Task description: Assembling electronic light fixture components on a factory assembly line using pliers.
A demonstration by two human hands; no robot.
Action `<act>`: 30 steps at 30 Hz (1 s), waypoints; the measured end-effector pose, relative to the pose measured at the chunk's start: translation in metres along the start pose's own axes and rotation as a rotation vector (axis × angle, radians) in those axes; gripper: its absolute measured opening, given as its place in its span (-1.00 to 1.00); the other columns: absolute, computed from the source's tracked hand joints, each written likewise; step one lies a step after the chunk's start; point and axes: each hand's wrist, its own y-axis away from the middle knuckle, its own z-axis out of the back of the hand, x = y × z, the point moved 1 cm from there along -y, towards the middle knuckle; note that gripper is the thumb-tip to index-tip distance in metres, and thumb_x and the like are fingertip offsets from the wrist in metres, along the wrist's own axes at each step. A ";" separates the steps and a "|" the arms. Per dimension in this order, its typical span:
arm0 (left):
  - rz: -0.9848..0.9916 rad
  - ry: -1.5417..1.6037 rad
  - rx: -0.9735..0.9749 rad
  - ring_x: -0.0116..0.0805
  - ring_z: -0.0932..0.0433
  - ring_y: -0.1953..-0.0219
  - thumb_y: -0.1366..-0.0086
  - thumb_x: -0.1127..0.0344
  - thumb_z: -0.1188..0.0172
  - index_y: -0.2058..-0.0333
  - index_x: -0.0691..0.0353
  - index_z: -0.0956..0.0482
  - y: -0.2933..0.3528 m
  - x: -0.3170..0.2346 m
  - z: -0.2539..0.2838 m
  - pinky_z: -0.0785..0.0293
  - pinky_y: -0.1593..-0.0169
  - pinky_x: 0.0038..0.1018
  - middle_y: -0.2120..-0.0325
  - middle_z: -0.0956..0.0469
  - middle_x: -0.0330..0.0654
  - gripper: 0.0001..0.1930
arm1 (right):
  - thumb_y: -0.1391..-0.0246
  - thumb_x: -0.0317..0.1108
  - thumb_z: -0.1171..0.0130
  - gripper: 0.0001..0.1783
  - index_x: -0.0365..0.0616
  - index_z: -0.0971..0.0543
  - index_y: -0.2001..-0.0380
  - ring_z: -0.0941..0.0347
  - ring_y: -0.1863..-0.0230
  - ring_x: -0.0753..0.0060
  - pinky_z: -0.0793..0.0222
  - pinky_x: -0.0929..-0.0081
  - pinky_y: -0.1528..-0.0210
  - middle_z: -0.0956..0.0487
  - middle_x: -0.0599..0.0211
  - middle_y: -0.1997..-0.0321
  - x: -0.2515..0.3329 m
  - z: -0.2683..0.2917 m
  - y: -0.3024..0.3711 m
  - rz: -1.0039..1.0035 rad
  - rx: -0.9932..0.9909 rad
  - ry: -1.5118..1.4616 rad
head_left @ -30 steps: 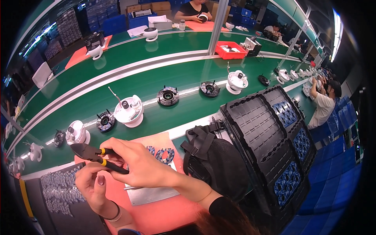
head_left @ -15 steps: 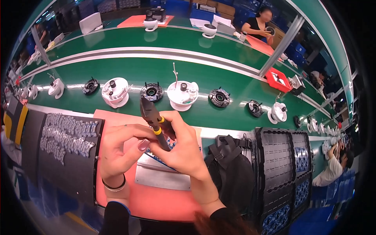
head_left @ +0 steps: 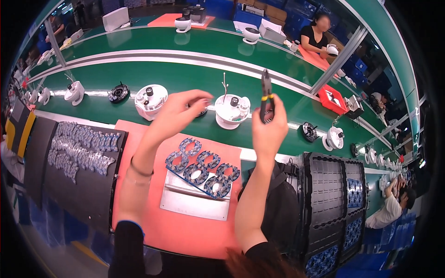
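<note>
My right hand is wrapped round pliers with dark jaws, black handles and yellow bands, their tip pointing up over the green belt. My left hand reaches forward to a black round part on the belt, fingers stretched out and slightly blurred; the hand hides much of that part, and whether they touch is unclear. Between my forearms, a panel of blue ring-shaped circuit boards rests tilted on a silver metal fixture, on a pink mat. White round housings stand beside my hands, one with an upright wire.
At left, a black board carries rows of small silvery-blue pieces. A black bag and black trays with blue boards lie at right. Farther off are a red bin, a metal post and a person across the line.
My hands have parted from above the circuit boards, uncovering them. The left reached forward to the belt; the right moved right and forward with the pliers. The view shifted slightly.
</note>
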 end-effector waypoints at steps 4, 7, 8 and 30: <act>-0.236 -0.523 0.170 -0.04 -0.60 0.15 -0.24 0.30 -0.17 0.08 0.23 -0.64 -0.068 0.076 -0.037 -0.51 -0.01 -0.22 0.17 -0.63 0.00 -0.71 | 0.15 -0.45 -0.31 -0.49 -0.13 -0.55 0.02 -0.52 0.28 0.17 -0.43 0.21 0.22 -0.58 0.25 0.27 -0.029 -0.014 -0.049 0.103 0.059 0.296; -0.187 -0.752 0.221 -0.09 -0.55 0.08 -0.24 0.29 -0.22 0.12 0.19 -0.65 -0.092 0.100 -0.059 -0.48 -0.05 -0.24 0.18 -0.59 -0.10 -0.75 | 0.17 -0.42 -0.32 -0.46 -0.02 -0.54 0.00 -0.53 0.17 0.13 -0.42 0.20 0.15 -0.56 0.27 0.26 -0.064 -0.022 -0.077 0.378 0.222 0.594; -0.196 -0.747 0.208 -0.09 -0.55 0.08 -0.24 0.29 -0.22 0.12 0.19 -0.65 -0.098 0.101 -0.062 -0.48 -0.05 -0.24 0.18 -0.59 -0.10 -0.75 | 0.17 -0.42 -0.32 -0.46 -0.02 -0.54 0.00 -0.53 0.17 0.13 -0.42 0.20 0.15 -0.56 0.27 0.26 -0.074 -0.021 -0.087 0.392 0.215 0.601; -0.082 -0.494 0.099 -0.11 -0.56 0.14 -0.20 0.32 -0.23 0.40 0.22 -0.64 -0.142 0.122 -0.108 -0.47 0.08 -0.20 0.33 -0.59 -0.10 -0.89 | 0.16 -0.47 -0.27 -0.56 0.14 -0.58 0.12 -0.44 -0.02 0.31 -0.25 0.25 -0.13 -0.51 0.38 0.20 -0.140 -0.047 -0.127 1.041 0.809 0.800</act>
